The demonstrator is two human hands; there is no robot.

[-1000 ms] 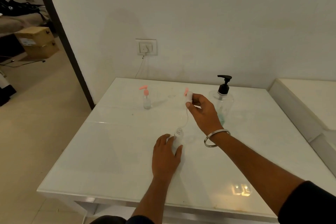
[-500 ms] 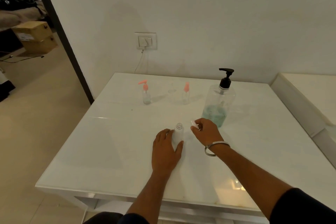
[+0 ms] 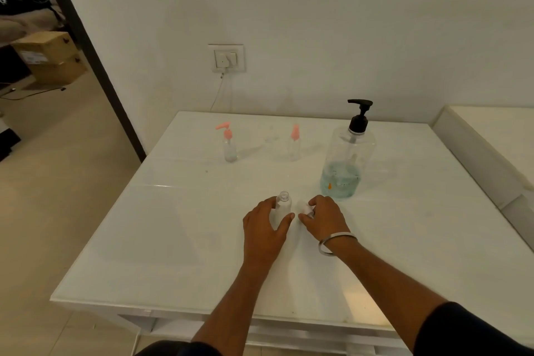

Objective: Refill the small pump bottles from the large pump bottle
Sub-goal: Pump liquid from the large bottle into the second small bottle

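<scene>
A small clear bottle (image 3: 283,204) stands uncapped near the middle of the white table (image 3: 173,240). My left hand (image 3: 264,228) grips it from the left and behind. Just right of it, my right hand (image 3: 322,218) is down at the table top, its fingers curled round the removed white pump top (image 3: 305,208), which is mostly hidden. The large clear pump bottle (image 3: 346,165), with a black pump and blue-green liquid at the bottom, stands behind my right hand. Two small bottles with pink pumps (image 3: 229,144) (image 3: 294,143) stand further back.
A wall with a switch plate (image 3: 226,57) and a hanging cable rises behind the table. A second white surface (image 3: 491,136) adjoins on the right. An open doorway at left shows cardboard boxes (image 3: 49,55) on the floor.
My right hand has come down from above the table with the pump top and now rests beside the open bottle. My left hand has kept hold of the bottle.
</scene>
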